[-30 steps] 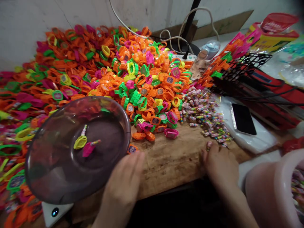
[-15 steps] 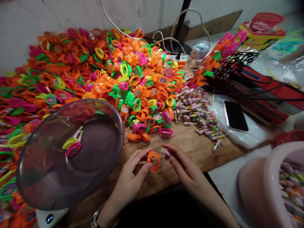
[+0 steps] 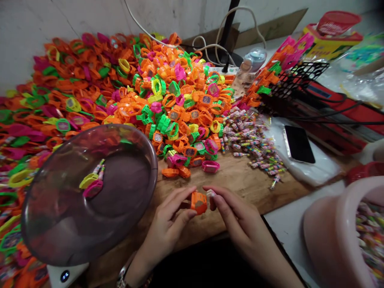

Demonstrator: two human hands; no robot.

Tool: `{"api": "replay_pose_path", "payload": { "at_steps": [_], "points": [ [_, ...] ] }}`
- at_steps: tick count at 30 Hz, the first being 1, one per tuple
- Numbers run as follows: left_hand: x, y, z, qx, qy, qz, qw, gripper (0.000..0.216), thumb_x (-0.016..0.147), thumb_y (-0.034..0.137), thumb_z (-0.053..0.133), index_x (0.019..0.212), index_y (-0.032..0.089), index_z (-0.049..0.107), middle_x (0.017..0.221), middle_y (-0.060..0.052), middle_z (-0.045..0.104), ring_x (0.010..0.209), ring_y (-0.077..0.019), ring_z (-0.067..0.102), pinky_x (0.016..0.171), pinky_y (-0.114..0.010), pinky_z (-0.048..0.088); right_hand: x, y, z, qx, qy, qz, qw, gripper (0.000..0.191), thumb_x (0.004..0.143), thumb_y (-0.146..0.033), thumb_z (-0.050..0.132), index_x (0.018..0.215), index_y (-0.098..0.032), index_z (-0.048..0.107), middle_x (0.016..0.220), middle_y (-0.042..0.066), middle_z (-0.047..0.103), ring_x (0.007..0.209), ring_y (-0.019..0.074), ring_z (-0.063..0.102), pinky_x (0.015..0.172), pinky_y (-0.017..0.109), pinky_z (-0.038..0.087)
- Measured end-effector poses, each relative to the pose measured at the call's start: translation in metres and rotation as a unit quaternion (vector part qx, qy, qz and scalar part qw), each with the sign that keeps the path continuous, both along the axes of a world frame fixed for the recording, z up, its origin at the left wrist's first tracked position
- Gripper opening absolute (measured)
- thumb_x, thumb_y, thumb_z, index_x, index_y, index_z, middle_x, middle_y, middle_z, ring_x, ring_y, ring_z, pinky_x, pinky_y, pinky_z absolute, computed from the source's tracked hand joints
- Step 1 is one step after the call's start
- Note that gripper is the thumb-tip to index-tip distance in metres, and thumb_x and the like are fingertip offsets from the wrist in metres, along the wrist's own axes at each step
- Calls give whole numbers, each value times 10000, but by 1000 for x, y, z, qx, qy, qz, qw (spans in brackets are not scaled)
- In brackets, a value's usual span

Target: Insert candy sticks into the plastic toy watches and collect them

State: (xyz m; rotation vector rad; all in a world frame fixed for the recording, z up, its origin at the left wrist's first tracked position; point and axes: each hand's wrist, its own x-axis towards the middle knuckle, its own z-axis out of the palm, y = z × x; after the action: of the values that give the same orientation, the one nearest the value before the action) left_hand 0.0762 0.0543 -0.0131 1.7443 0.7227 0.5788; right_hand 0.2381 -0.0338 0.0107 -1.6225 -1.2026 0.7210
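An orange watch is pinched between the thumb and fingers of the left hand. It is made of glossy plastic, with its strap curved into a loop. A small wrapped candy, pale at its end, is held between the thumb and index finger of the right hand, just beside the watch; most of it is hidden by the fingers.

The printed faces in the watch pile are too small to be read. Red marks are borne by the yellow box, far beyond the grip to the right, but they cannot be made out.

Left of the grip, a yellow watch and a pink watch, each with a candy stick attached, are held in a purple bowl. The space beyond the grip is filled by the pile, its near edge marked by a magenta watch on the table. Beyond the right hand, loose candies are heaped; past them, a phone is laid on plastic. Farther right, more candies are held in a pink bucket.
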Motion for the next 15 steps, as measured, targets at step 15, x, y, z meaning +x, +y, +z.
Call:
{"api": "replay_pose_path", "payload": {
  "at_steps": [15],
  "points": [
    [-7,2,1,278,53,11,959,272,979,206,405,1166,135,589,1048,-98,684,991,-163,647,858,-280,541,-5,2,-6,-82,140,54,985,267,858,-297,624,1106,-239,703,1062,46,731,953,195,687,821,306,562]
  ]
}}
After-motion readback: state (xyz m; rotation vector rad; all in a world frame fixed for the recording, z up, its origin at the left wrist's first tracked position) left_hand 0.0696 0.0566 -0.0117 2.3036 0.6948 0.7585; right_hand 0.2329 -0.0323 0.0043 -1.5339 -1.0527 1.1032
